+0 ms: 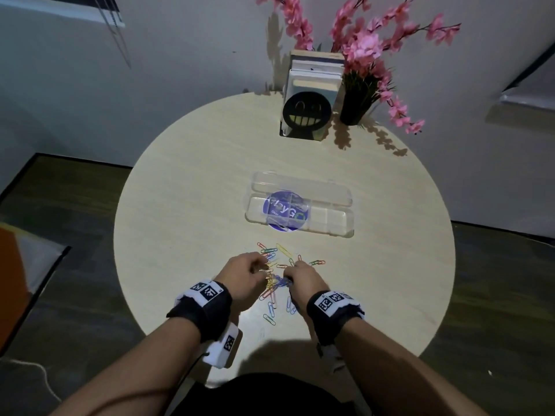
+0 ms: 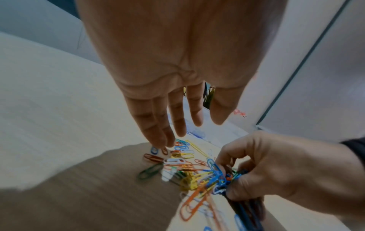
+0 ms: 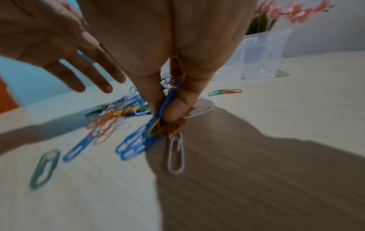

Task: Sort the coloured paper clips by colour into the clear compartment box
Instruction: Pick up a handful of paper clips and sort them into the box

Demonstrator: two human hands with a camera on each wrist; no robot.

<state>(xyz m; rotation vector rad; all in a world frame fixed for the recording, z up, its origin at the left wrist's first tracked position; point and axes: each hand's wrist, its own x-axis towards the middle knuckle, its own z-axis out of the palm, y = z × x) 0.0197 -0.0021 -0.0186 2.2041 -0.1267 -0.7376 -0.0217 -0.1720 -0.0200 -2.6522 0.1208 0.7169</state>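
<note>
A heap of coloured paper clips (image 1: 277,271) lies on the round table (image 1: 180,181), in front of the clear compartment box (image 1: 327,219) with its lid (image 1: 300,187) open flat behind it. My right hand (image 1: 303,279) pinches a bunch of mostly blue clips (image 3: 158,123) between thumb and fingers, just above the heap. More blue clips (image 2: 217,176) show in that grip in the left wrist view. My left hand (image 1: 249,274) hovers over the heap's left side with straight fingers (image 2: 158,125) and holds nothing. A white clip (image 3: 175,154) lies below the right hand.
A black smiley bookend with books (image 1: 309,112) and a black vase of pink flowers (image 1: 357,100) stand at the table's far edge. A round blue sticker (image 1: 285,210) shows through the box. Two linked green and orange clips (image 3: 224,92) lie apart on the right.
</note>
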